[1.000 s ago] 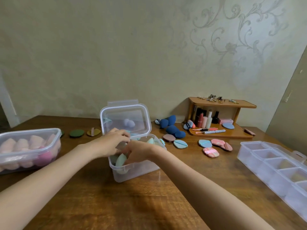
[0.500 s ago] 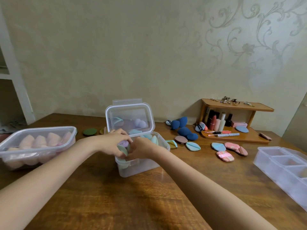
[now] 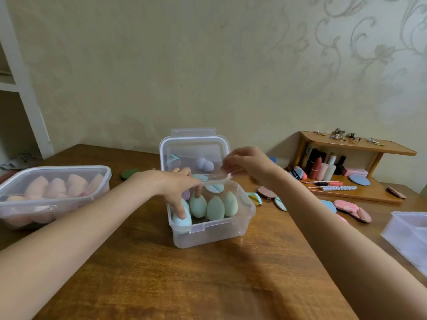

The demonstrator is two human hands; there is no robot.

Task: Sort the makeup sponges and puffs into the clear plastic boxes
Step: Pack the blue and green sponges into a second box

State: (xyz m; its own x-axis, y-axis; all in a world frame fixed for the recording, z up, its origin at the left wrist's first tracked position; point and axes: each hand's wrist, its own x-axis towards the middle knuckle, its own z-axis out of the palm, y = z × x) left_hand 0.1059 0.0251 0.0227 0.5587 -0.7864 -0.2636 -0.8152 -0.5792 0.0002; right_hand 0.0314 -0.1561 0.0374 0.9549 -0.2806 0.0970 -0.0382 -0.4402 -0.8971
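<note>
A small clear box (image 3: 215, 229) stands mid-table with its hinged lid (image 3: 194, 155) raised. Inside stand several green and teal egg-shaped sponges (image 3: 215, 207), and a lilac sponge shows through the lid. My left hand (image 3: 173, 185) reaches into the box from the left, its fingers pointing down and one fingertip pressing on a light blue sponge (image 3: 183, 221) in the front left corner. My right hand (image 3: 249, 162) is up at the lid's front rim, fingertips pinching that edge; the hand is blurred.
A larger clear box (image 3: 55, 176) of pink sponges sits at the left. A compartment box (image 3: 406, 232) lies at the right edge. Flat puffs (image 3: 346, 206) lie loose near a wooden shelf (image 3: 351, 144) of cosmetics. A dark green puff (image 3: 129, 174) lies behind my left wrist.
My right hand has come out of the small box and risen to the lid's front rim. My left hand has stayed in the box, its fingers now lower on the sponges.
</note>
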